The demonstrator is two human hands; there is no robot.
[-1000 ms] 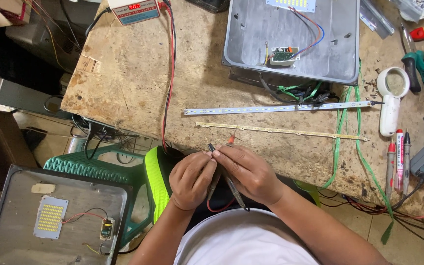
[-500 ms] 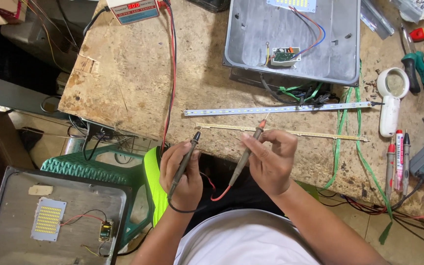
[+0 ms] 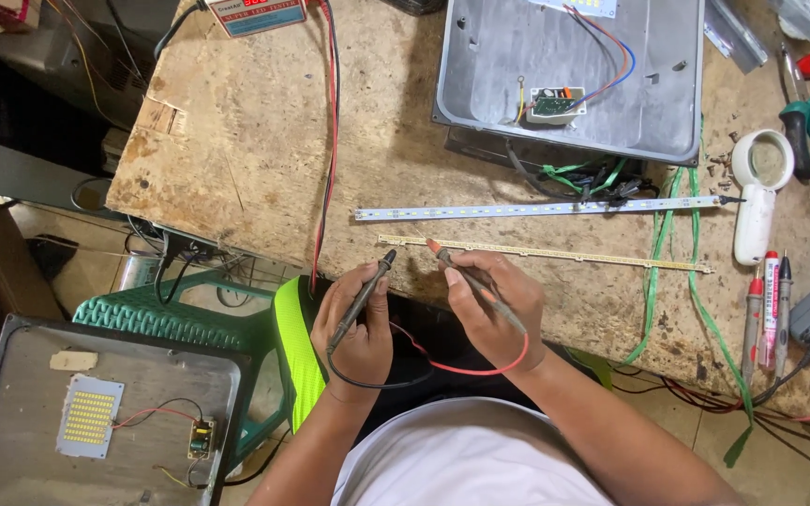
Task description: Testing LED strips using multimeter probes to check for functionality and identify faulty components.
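So I'm mid-probing: left hand point(image 3: 353, 323) pinches the black probe point(image 3: 362, 298), right hand point(image 3: 494, 309) grips the red probe point(image 3: 471, 281), both tips just short of the near strip's point(image 3: 555, 252) left end. Next I reckon both tips need landing on its pads.

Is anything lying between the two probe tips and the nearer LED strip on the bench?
Nothing visible. The black probe in the left hand and the red probe in the right hand point at the nearer strip's left end, only bare bench between.
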